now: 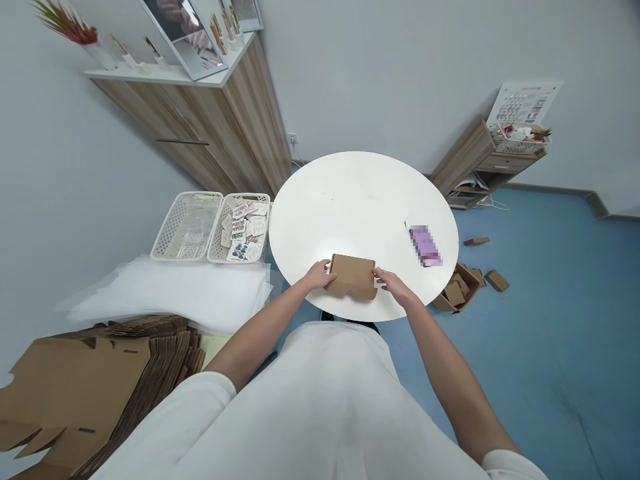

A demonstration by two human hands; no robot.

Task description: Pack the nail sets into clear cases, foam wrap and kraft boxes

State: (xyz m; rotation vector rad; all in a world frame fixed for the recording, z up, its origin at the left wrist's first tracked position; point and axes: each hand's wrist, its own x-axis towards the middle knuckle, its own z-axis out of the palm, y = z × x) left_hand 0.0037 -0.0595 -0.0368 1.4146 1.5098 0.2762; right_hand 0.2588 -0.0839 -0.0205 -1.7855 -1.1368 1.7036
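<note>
A small brown cardboard box sits near the front edge of the round white table. Its top panel is folded over, and a flap with a notched edge sticks out on the side toward me. My left hand grips the box's left side, thumb on the near left corner and fingers behind the edge. On the opposite side, my right hand holds the right edge between thumb and fingers. What lies inside the box is hidden.
A purple blurred-out item lies on the table's right. Leftward stand a basket of printed packets, a basket of clear bags, white sheets and stacked flat cardboard. An open carton holds small boxes on the floor.
</note>
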